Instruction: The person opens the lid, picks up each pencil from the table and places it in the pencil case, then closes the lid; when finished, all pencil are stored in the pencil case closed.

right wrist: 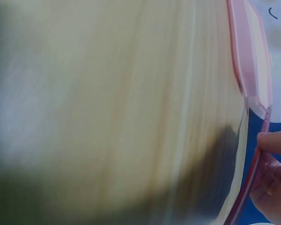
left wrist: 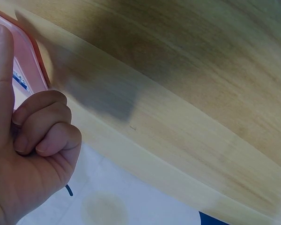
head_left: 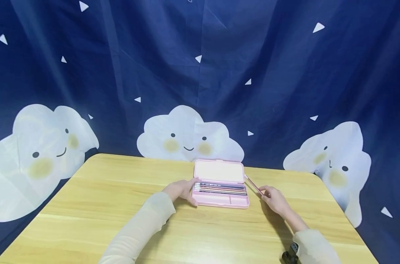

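A pink pencil case [head_left: 219,171] lies on the table with its lid folded back. Several pencils [head_left: 220,189] lie side by side in its rear tray. My left hand [head_left: 182,190] holds the case at its left end, index finger near the hinge and thumb at the front corner. The left wrist view shows its other fingers curled beside the pink rim [left wrist: 35,77]. Off the case's right end, my right hand [head_left: 275,201] pinches a reddish pencil [head_left: 254,185] between thumb and fingers. This pencil slants, its far end close to the hinge side of the case.
The front compartments [head_left: 214,199] of the case hold nothing visible. Under everything is a light wooden table [head_left: 200,234], backed by a dark blue curtain [head_left: 173,47] with printed clouds. A black device [head_left: 290,253] sits at the right sleeve.
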`<state>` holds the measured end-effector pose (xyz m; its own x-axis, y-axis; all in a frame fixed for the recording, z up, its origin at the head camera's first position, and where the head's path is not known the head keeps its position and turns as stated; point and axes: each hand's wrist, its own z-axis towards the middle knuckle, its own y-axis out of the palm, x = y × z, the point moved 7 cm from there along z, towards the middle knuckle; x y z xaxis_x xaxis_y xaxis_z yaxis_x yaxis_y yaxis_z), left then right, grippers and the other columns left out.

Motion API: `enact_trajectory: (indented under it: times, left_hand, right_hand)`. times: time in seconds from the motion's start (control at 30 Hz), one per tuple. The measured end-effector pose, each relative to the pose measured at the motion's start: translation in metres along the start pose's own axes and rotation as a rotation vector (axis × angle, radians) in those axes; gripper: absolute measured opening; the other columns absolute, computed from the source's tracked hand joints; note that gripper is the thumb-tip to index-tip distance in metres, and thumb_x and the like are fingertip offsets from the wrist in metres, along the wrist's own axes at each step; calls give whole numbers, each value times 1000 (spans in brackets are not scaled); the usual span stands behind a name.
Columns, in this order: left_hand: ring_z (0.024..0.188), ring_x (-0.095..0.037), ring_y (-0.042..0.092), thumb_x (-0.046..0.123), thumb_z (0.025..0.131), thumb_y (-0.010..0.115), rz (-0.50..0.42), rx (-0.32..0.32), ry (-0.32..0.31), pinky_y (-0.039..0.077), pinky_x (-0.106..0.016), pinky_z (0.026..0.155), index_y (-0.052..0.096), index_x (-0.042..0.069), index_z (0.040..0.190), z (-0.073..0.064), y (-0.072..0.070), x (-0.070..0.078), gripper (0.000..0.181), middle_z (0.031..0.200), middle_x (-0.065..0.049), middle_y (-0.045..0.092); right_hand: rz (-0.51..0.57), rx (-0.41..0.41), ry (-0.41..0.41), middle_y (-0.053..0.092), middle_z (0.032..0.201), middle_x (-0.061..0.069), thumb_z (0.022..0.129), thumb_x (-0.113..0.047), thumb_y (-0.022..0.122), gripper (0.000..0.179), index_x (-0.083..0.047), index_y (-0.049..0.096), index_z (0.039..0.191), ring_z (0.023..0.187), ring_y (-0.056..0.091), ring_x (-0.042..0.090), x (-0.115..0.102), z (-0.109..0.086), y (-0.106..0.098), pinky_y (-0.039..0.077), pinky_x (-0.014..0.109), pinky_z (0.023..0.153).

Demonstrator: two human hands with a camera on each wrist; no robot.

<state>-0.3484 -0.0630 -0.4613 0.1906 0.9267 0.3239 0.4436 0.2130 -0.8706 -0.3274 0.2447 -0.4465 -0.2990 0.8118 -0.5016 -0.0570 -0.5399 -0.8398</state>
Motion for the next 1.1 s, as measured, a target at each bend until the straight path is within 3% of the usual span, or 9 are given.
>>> enact_trajectory:
  times: [0.33, 0.63, 0.87, 1.1]
  left_hand:
    - [117, -33, 48, 45, 60, 81, 12, 3, 16, 41, -43, 97, 24, 19, 144, 3, 1, 0, 105, 129, -23, 48]
    - [115, -33, 49, 43, 61, 81, 19, 10, 17, 42, -43, 95, 25, 18, 143, 2, -1, 0, 103, 127, -23, 49]
    - [116, -33, 49, 42, 61, 82, -1, 7, 27, 41, -43, 96, 25, 18, 143, 2, 1, 0, 103, 128, -23, 49]
    - [116, -33, 49, 43, 61, 81, 2, 10, 28, 41, -43, 96, 24, 18, 144, 2, 0, -1, 103, 128, -23, 48]
  right_hand:
    - [3, 81, -31, 53, 70, 2, 76, 6, 63, 20, -1, 67, 95, 66, 49, 14, -21, 15, 7, 41, 28, 58]
    - [13, 38, -82, 60, 81, 5, 76, 7, 63, 22, -3, 70, 94, 72, 53, 15, -54, 29, 31, 45, 32, 66]
    - [-13, 12, -131, 55, 74, 0, 76, 7, 63, 21, -7, 72, 89, 71, 50, 14, -75, 38, 49, 45, 30, 65]
    - [-62, 13, -191, 57, 77, -2, 75, 5, 65, 21, -9, 73, 88, 78, 55, 18, -89, 47, 64, 48, 35, 74]
